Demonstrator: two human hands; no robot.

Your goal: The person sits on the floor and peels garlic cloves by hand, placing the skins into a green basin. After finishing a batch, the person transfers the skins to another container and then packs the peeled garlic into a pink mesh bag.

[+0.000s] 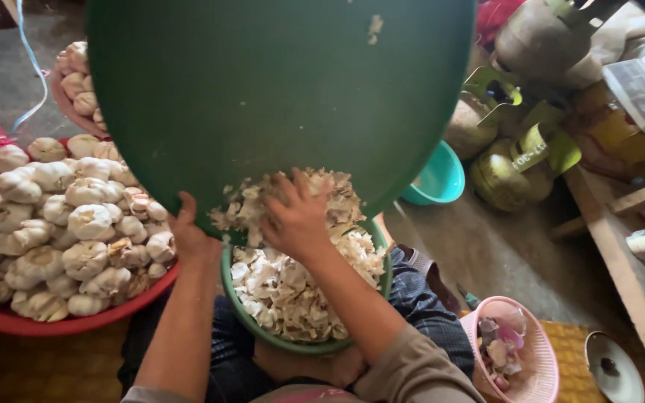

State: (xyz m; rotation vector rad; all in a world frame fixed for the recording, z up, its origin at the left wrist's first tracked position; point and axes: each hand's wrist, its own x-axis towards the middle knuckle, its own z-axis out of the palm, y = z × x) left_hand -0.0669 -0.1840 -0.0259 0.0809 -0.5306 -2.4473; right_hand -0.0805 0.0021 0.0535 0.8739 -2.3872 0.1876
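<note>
Left hand tilts smooth round green basin; right hand rakes papery skins.

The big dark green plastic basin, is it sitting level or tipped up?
Tipped. The big dark green plastic basin stands steeply on edge, its lower rim over the smaller green bowl, garlic skins spilling down.

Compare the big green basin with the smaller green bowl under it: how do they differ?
The big green basin is tilted up steeply; the smaller green bowl sits level. The basin is dark green and nearly emptied; the bowl is paler and heaped with garlic skins. Both are round.
</note>
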